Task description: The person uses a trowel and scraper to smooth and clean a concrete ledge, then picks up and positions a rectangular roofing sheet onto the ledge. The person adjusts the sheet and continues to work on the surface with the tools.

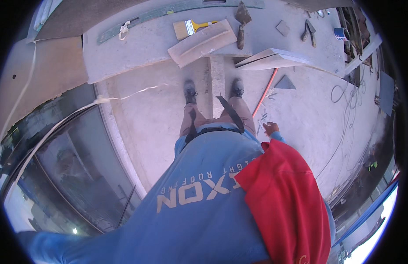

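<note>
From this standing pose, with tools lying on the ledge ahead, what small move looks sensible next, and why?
Probably bend forward and bring the right hand toward the ledge. That hand hangs open by the hip, holding nothing. The nearest work things, the paintbrush, the trowel and the stone slab, all lie beyond the boots. The left hand is out of view.

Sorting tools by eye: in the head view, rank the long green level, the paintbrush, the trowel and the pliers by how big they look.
1. Long green level, largest.
2. Trowel and paintbrush: look alike, unranked.
3. Pliers, smallest, though fisheye bending makes this unsure.
</note>
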Available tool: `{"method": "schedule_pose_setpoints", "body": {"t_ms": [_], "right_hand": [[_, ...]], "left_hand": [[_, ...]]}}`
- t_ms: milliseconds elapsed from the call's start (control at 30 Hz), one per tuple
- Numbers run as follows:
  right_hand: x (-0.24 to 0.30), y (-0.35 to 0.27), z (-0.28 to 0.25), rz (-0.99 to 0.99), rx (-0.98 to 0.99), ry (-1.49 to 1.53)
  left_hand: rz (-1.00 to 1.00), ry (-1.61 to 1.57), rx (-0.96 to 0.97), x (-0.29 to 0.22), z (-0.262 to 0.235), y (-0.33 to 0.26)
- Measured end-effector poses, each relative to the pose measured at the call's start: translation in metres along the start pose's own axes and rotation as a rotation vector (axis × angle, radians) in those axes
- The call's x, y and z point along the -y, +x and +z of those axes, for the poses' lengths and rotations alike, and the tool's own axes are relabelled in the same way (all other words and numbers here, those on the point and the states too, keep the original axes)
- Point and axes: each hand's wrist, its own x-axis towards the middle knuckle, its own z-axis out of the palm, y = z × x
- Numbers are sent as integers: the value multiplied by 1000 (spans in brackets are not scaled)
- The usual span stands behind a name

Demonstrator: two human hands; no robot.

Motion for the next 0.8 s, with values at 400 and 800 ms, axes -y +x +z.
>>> {"method": "schedule_pose_setpoints", "body": {"t_ms": [400,800], "right_hand": [[171,33,-119,-375,-303,539],[235,-42,-58,-457,-273,47]], "left_hand": [[840,1038,611,84,51,-211],[-455,100,1222,116,158,-448]]}}
